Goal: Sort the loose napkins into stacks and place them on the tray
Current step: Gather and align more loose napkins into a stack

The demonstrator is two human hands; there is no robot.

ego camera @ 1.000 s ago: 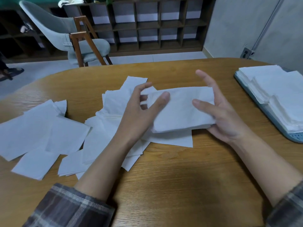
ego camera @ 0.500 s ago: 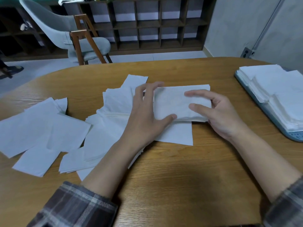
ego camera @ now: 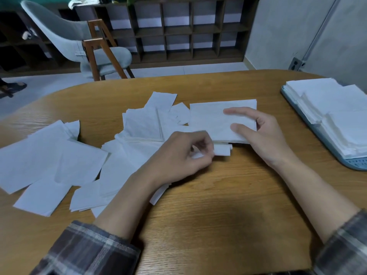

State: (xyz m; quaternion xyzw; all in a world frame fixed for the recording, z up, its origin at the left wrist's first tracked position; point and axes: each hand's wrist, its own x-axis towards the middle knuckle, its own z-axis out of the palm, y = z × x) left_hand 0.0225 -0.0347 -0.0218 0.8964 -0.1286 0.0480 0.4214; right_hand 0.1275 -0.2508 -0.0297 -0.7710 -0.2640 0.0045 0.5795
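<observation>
My right hand (ego camera: 262, 135) holds the right end of a neat stack of white napkins (ego camera: 214, 118) low over the table, thumb and one finger lying on top, the other fingers hidden. My left hand (ego camera: 182, 157) is curled and pinches the near edge of a loose napkin (ego camera: 222, 151) that sticks out from under that stack. Several more loose napkins (ego camera: 139, 133) lie in a heap in the middle, and others (ego camera: 47, 163) are spread out to the left. The blue-grey tray (ego camera: 355, 164) at the right edge carries napkin stacks (ego camera: 337, 116).
The wooden table (ego camera: 218, 215) has a curved far edge and bare wood in front of me. Behind it stand a pale upholstered chair (ego camera: 79, 40) with wooden legs and a dark cubby shelf (ego camera: 178, 32). A grey wall (ego camera: 288, 32) rises at the right.
The stack came down from mid-air to the table. My left hand let go of its left end, drew back towards me and took hold of the napkin beneath. My right hand stayed on the stack.
</observation>
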